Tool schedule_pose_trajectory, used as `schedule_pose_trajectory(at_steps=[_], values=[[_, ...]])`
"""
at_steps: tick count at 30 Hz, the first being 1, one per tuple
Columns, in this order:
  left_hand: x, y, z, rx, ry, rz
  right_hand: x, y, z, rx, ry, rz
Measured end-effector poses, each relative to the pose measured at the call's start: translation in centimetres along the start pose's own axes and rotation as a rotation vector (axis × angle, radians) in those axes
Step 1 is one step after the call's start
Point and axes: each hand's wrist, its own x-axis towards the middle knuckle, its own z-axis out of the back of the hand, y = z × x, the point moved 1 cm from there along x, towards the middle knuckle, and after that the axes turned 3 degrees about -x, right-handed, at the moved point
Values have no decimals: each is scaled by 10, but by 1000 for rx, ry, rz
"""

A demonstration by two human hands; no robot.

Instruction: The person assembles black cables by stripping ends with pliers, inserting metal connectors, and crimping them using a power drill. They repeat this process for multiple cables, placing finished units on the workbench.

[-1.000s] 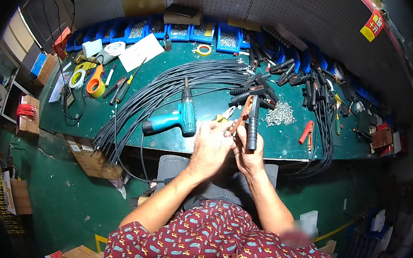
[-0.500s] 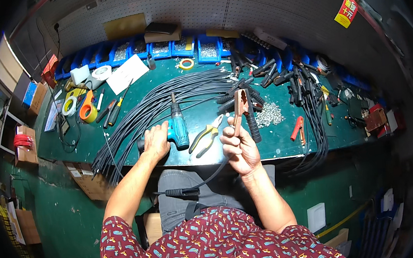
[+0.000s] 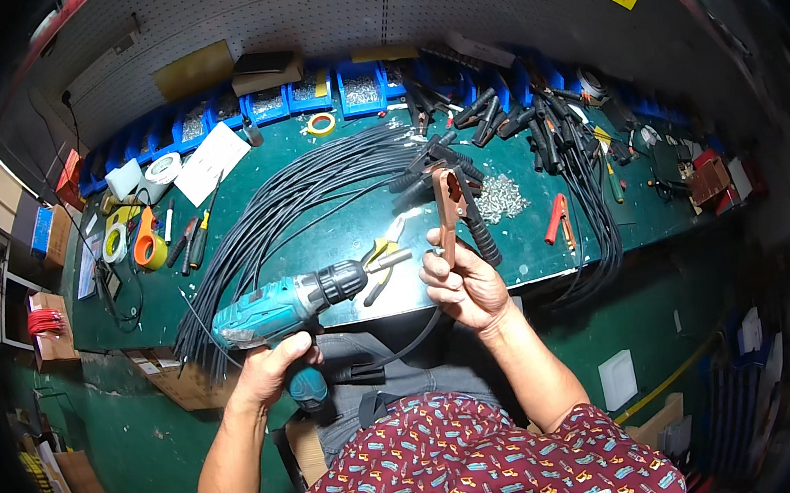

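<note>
My left hand (image 3: 278,367) is wrapped round the grip of a teal cordless drill (image 3: 273,308), lifted at the table's front edge. The bit points right, toward the clamp in my other hand, and is apart from it. Between the fingers of my right hand (image 3: 466,287) is a copper-coloured cable clamp (image 3: 449,205), its jaws up and one black handle (image 3: 481,236) on its right side. A black cable (image 3: 414,342) runs down from that hand across my lap. Yellow-handled pliers (image 3: 379,257) lie on the table, partly hidden behind the drill's bit.
A long bundle of black cables (image 3: 285,195) curves over the green table. Small metal parts (image 3: 502,198) lie heaped right of the clamp. Blue bins (image 3: 362,93) line the back; more black clamps (image 3: 546,137) and a red-handled clamp (image 3: 556,220) are at right. Tape rolls (image 3: 149,251) sit left.
My left hand has picked the drill up off the table and turned it so the bit points right. My right hand still holds the clamp. The whole view has shifted slightly.
</note>
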Motion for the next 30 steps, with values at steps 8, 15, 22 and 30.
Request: schedule_pose_trajectory(at_steps=[8,15,22,30], values=[[1,-7,-7,20,77,40,-7,-3,-8,-88,23,-46],[3,-17,-2,67,149,75,-10,-1,-8,-163,-22,-61],[5,-22,-5,85,122,126,-10,-1,-9,-135,32,-60],[6,-18,-3,17,106,127,-9,-1,-14,-201,38,-41]])
